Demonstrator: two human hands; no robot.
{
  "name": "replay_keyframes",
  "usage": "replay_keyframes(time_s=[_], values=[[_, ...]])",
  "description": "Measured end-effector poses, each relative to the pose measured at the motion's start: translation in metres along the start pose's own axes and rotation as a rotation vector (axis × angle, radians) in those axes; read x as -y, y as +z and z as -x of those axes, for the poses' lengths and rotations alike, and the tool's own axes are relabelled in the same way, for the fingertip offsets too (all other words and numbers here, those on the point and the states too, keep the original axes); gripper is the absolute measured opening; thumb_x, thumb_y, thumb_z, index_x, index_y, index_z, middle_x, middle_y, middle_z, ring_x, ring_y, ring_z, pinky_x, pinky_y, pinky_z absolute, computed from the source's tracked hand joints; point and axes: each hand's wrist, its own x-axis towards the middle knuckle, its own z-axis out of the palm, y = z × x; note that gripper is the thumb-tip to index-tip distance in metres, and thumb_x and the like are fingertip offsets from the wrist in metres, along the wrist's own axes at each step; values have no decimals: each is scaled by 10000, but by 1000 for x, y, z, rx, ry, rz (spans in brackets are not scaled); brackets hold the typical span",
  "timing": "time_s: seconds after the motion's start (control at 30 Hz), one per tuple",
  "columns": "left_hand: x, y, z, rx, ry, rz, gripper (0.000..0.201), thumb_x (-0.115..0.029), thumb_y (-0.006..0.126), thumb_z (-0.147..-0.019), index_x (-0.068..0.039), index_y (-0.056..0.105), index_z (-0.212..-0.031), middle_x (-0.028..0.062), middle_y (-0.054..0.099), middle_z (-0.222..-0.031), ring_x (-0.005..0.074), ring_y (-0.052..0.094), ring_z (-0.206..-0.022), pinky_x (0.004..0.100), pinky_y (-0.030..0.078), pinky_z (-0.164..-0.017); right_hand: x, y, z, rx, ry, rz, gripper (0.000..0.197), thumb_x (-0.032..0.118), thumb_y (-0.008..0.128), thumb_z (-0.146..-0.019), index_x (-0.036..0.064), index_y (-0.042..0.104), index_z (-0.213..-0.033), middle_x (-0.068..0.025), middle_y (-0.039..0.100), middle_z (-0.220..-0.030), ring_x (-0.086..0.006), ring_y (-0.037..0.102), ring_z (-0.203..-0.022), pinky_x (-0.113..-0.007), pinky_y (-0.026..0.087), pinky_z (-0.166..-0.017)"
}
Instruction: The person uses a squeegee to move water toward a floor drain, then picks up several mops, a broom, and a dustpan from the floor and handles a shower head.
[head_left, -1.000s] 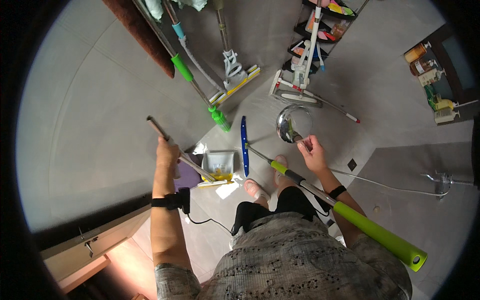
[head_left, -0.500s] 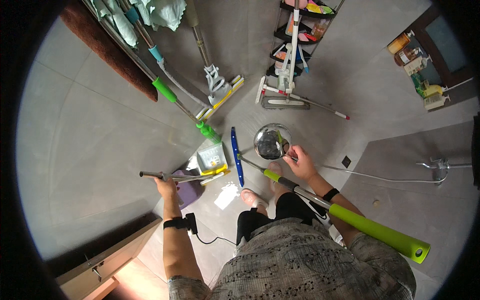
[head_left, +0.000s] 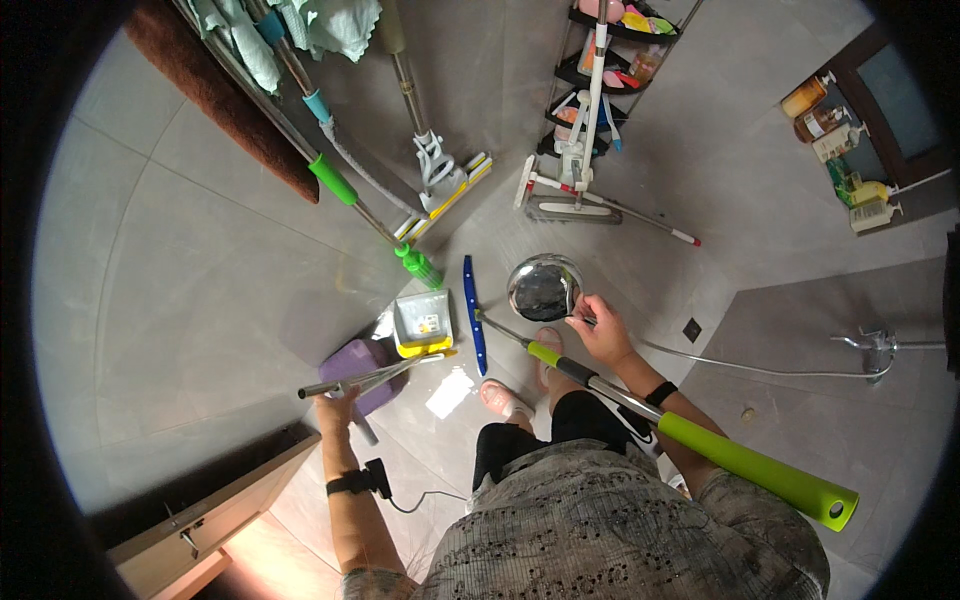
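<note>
In my right hand (head_left: 602, 330) is a round chrome shower head (head_left: 545, 290), gripped at its neck, above the floor near my feet. My left hand (head_left: 335, 410) is closed round metal poles (head_left: 330, 388) reaching toward a grey dustpan (head_left: 424, 312) with a yellow edge; how they join is hard to see. Behind those poles stands a purple bin (head_left: 362, 360). A squeegee with a blue blade (head_left: 475, 318) and a green handle (head_left: 750, 465) slants across my right forearm; what supports it cannot be made out.
Mops and a green-handled brush (head_left: 420, 265) lean at the far left beside a brown towel (head_left: 225, 110). A white-poled mop (head_left: 575, 205) stands before a black rack (head_left: 615, 75). Bottles (head_left: 815, 120) line a wall niche. The shower hose (head_left: 760, 368) runs right to a tap (head_left: 876, 350).
My left hand has come lower and nearer with the metal poles, which now tilt differently, and more of the purple bin shows. The shower head has barely moved.
</note>
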Motion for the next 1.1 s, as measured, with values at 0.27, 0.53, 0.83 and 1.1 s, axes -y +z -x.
replay_keyframes(time_s=[0.27, 0.53, 0.83, 1.1], values=[[-35, 23, 68, -354, 47, -283, 855, -243, 782, -628, 67, 295, -1259, 266, 476, -1146, 334, 484, -1049, 408, 373, -904, 8, -2, -2, 20, -72, 122, 241, 107, 669, -720, -5, 500, -851, -114, 586, -783, -253, 597, -713, -333, 489, -632], [-148, 67, 163, 300, 441, 295, 593, -166, 708, -716, -11, 411, -1205, 134, 509, -1137, 260, 470, -1048, 342, 398, -851, 15, 2, 4, 23, -141, 285, 262, 197, 677, -694, 63, 527, -860, -85, 587, -787, -285, 550, -788, -380, 389, -766], [-241, 187, 193, 1122, -220, 1009, 565, -372, 650, -777, -115, 418, -1223, 18, 482, -1194, 157, 422, -1118, 312, 292, -919, 26, 12, 9, 41, -183, 467, 195, 194, 615, -696, 67, 544, -825, -102, 578, -798, -284, 535, -803, -391, 381, -762], [-225, 217, 182, 1227, -221, 1417, 255, -233, 583, -853, -126, 516, -1075, 19, 562, -1063, 141, 504, -1014, 291, 367, -872, 22, 16, 29, 11, -140, 341, 318, 167, 635, -698, 32, 526, -964, -141, 558, -942, -312, 518, -897, -381, 405, -799]])
